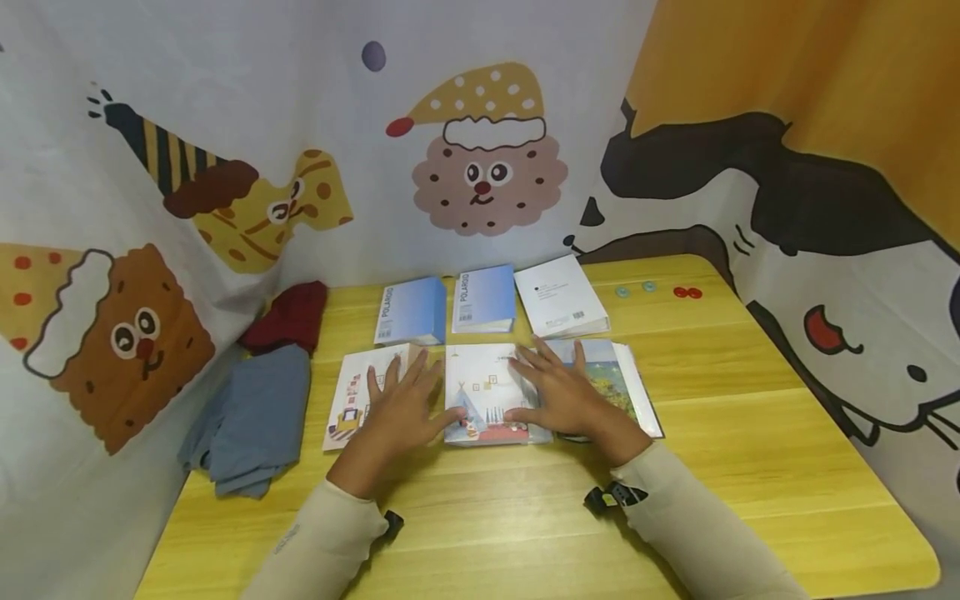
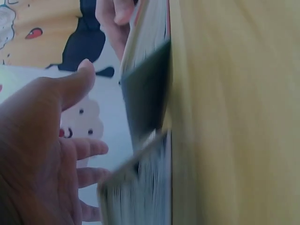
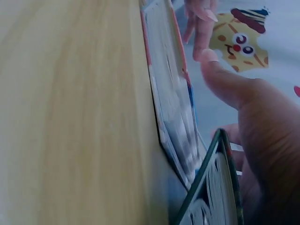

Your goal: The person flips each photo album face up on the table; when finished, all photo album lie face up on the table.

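Observation:
Three thick illustrated albums lie in a front row on the table. My left hand spreads its fingers over the left album, its thumb reaching the edge of the middle album. My right hand extends over the middle album's right side and the right album, which has a landscape cover. Neither hand grips anything; whether the fingertips touch the covers, I cannot tell. From the left wrist, one album shows its page edges below the fingers. A green-edged album stands partly raised in the right wrist view.
Behind lie two blue albums and a white one. Pale blue buttons and red buttons sit at the back right. Grey-blue folded cloth and dark red cloth lie left. A printed curtain hangs behind.

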The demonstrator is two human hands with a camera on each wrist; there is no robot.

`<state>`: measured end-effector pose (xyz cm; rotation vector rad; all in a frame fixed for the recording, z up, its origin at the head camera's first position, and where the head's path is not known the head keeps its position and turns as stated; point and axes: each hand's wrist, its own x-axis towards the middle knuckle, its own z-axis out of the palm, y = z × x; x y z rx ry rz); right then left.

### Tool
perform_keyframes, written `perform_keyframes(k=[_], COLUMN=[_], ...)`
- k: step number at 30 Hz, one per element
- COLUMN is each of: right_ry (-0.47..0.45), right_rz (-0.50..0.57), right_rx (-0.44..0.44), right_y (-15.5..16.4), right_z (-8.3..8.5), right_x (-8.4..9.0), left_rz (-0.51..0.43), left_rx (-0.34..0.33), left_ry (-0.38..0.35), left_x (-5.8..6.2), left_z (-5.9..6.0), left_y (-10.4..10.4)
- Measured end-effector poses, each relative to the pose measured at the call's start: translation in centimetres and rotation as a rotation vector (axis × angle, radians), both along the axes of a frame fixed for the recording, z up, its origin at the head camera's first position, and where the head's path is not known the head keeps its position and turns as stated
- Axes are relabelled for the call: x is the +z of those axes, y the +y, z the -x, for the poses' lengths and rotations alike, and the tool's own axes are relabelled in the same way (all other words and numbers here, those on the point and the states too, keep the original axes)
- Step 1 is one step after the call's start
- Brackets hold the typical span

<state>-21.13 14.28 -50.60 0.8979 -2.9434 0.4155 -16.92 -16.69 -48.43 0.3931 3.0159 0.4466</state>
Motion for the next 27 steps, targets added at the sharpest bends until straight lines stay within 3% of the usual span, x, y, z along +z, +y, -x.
perform_keyframes(k=[9,14,18,27], right_ry=[0.049,0.026,-0.013,-0.051], right_rz=[0.024,0.026,0.029,0.012], right_rx=[0.062,0.108,0.140,0.180], right_y=[-3.5,-6.1,-8.1,-11.5], right_z=[-0.7,-1.3,-1.8,-1.7], right_x=[1.0,1.0,1.0,0.3], left_rz=[-0.094,-0.186,-0.233,-0.302], left_rx=[0.019,-0.033,-0.103,-0.183], left_ry=[-0.011,-0.066,-0.055,-0.028], left_x=[0.0,-0.5,-1.1,-1.3], left_z=[0.0,0.0,-0.2,-0.6], left_y=[-4.6,-6.9,-8.3,-9.1])
